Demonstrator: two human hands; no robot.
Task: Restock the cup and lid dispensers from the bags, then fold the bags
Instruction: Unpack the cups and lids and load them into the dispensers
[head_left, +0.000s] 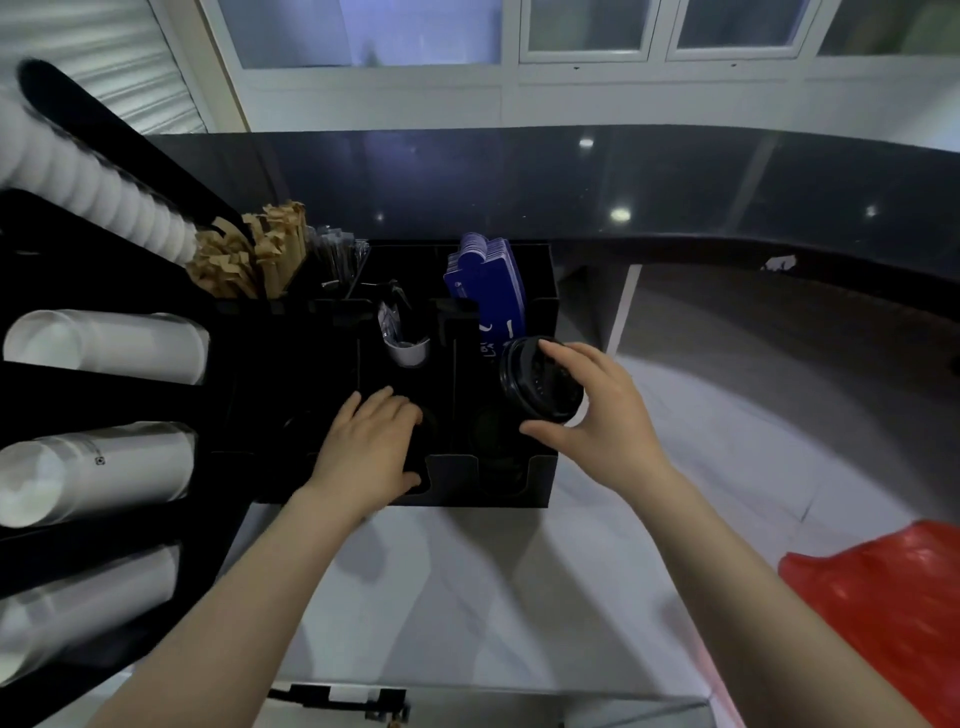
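White countertop (467, 597) is taking up the near part of the view, with both bare arms reaching up from 6 o'clock toward a black lid organizer (488, 483) sitting around the centre.

Nearest thing off to the side is a red plastic bag (883, 613) lying at about 4 o'clock, crumpled and not folded yet, so that part is looking undone. I'm only seeing one bag.

Left hand (369, 447) is resting palm down on the front middle slot of the organizer, fingers mostly straight and not wrapped round anything as far as I can tell. Right hand (597, 415) is curling its thumb and fingers around a short stack of black lids (540, 379), holding it tilted just over the right-hand slot, which is already looking partly filled with dark lids. So I'd guess lid restocking is mid-way, with this stack about to go in.

Over at 9 o'clock the cup rack (104, 400) is holding four rows of white cups (104, 343), all looking pretty full.

Further back at 12 o'clock: blue sleeves (488, 291), brown stirrers (249, 254), then the dark counter (571, 182) and windows.
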